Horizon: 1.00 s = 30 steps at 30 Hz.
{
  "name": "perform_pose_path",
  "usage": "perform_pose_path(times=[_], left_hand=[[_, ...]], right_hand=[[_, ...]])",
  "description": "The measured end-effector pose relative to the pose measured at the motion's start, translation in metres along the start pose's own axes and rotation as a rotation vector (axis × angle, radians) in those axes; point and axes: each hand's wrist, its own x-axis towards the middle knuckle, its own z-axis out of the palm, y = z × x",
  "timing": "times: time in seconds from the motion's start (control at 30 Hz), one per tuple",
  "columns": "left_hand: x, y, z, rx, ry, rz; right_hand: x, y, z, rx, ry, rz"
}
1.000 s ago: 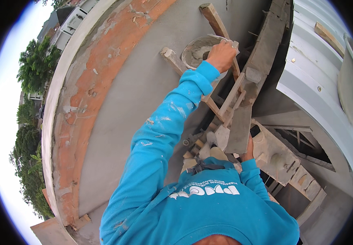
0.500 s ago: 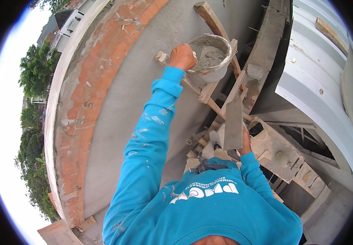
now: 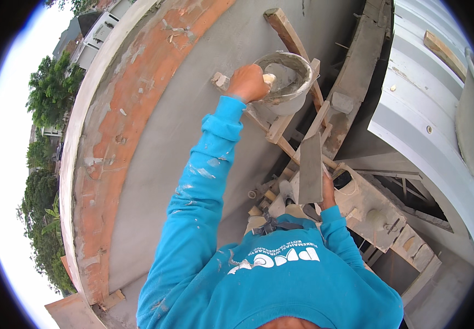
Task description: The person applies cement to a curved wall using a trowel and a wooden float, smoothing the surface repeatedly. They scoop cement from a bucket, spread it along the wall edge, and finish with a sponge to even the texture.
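Observation:
My left hand [image 3: 248,83] is closed around the pale handle of a trowel [image 3: 270,80] at the rim of a mortar bucket [image 3: 305,90]. The trowel's grey blade reaches inside, over the wet grey mortar [image 3: 277,91]. Closer to my body, my right hand [image 3: 328,192] grips a flat, rectangular grey plastering board [image 3: 310,172] from its far side. That board hides most of the fingers. The bucket rests on rough wooden scaffold bars [image 3: 281,127], against the plastered wall.
A curved wall [image 3: 160,159] with smooth grey plaster and an orange, bare strip [image 3: 102,192] runs along the left. Wooden planks [image 3: 374,214] lie at the lower right, beside dark gaps. Corrugated metal roofing [image 3: 412,104] fills the right side, with a wood block [image 3: 444,52] on it.
My left hand has turned and shifted slightly right and down at the bucket, and the trowel blade now shows inside it. The grey board in my right hand is slightly tilted.

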Motion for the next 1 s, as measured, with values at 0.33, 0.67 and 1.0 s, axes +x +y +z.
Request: perform_pose_path(times=[0.33,0.67,1.0], left_hand=[[-0.02,0.031,0.045,0.01,0.034,0.163],[-0.02,0.027,0.018,0.05,0.097,0.061],[0.002,-0.028,0.058,-0.603,-0.11,-0.319]], right_hand=[[0.008,0.001,-0.024,-0.123,-0.012,0.014],[0.019,-0.004,-0.044,-0.29,0.06,-0.144],[0.036,-0.002,-0.041,-0.281,0.012,-0.136]])
